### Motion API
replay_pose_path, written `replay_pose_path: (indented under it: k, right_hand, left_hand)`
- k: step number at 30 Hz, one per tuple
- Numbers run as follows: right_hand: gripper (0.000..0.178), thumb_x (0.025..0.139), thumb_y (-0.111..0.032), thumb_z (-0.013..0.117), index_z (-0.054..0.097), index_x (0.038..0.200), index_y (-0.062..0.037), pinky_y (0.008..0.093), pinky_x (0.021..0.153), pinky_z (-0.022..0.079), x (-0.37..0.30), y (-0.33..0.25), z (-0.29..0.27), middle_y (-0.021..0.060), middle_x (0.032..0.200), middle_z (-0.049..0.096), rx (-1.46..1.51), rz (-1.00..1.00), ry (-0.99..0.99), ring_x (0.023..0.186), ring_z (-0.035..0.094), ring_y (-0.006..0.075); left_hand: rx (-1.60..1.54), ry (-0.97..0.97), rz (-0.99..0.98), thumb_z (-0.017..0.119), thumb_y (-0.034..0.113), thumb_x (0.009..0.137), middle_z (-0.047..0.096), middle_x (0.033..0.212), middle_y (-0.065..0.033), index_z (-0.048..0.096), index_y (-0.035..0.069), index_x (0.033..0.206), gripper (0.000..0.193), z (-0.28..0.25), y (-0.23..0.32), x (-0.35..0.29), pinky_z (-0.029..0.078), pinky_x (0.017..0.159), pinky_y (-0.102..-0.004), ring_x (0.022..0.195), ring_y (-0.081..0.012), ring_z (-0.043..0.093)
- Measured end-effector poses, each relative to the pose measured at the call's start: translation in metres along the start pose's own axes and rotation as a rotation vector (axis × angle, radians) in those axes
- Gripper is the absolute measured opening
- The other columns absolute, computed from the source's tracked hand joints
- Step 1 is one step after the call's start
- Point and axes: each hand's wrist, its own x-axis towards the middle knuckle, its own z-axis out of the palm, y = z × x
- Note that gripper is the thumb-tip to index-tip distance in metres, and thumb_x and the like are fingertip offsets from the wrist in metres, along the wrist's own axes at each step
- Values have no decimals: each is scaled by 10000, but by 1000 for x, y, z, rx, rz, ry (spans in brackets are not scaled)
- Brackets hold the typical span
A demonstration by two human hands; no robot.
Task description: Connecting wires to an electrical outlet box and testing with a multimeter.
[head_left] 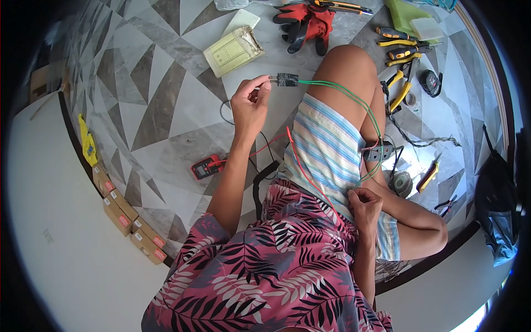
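Note:
Out in front of me, my left hand (pixel 251 105) is closed, fingertips pinching the thin metal end of a small black connector (pixel 287 79). Two green wires (pixel 345 91) run from the connector's other end, curving over my knee and down past a black socket block (pixel 378 151). Near my lap, my right hand (pixel 366 207) is closed too, its fingertips pinching the lower part of the green wires; their ends are hidden. A red test lead (pixel 301 160) lies across my striped shorts. To the left, a red multimeter (pixel 207 166) rests on the floor.
Red-and-black gloves (pixel 310 26) and a yellowish plastic box (pixel 233 51) lie ahead. Several pliers and screwdrivers (pixel 404 52), a tape measure (pixel 430 82) and a utility knife (pixel 428 176) are at right. Cardboard boxes (pixel 119 213) line the left wall; a black bag (pixel 492 193) sits far right.

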Motion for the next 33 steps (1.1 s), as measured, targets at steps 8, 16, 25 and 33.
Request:
replay_pose_path:
  k: [8,16,25,33]
  right_hand:
    - [176,856,-114,724,709,806,54,230,519,396,0,-1,1,-8,627,625,14,0,1,552,508,45]
    - [166,847,-104,721,710,801,55,239,523,406,1,0,-1,-4,630,624,-30,-22,14,567,520,50]
    - [159,846,-98,727,716,820,58,225,531,405,2,6,-1,-10,639,625,-10,-7,14,576,520,46]
    - [156,854,-95,727,712,813,55,221,528,400,1,1,3,-18,648,617,6,-18,-4,578,521,43]
  left_hand:
    - [-512,69,-517,718,174,951,698,959,-47,686,5,1101,228,-4,-23,-1,541,717,-252,797,-113,650]
    - [-680,-90,-629,713,86,926,709,968,-78,668,-36,1153,261,5,-38,-14,567,720,-259,824,-135,682]
    - [-657,-55,-727,743,119,912,712,952,-53,694,-14,1117,249,8,-35,-16,563,703,-239,810,-125,680]
    - [-657,-50,-703,784,166,889,714,927,-48,727,2,1057,243,8,-37,-14,560,674,-239,784,-117,671]
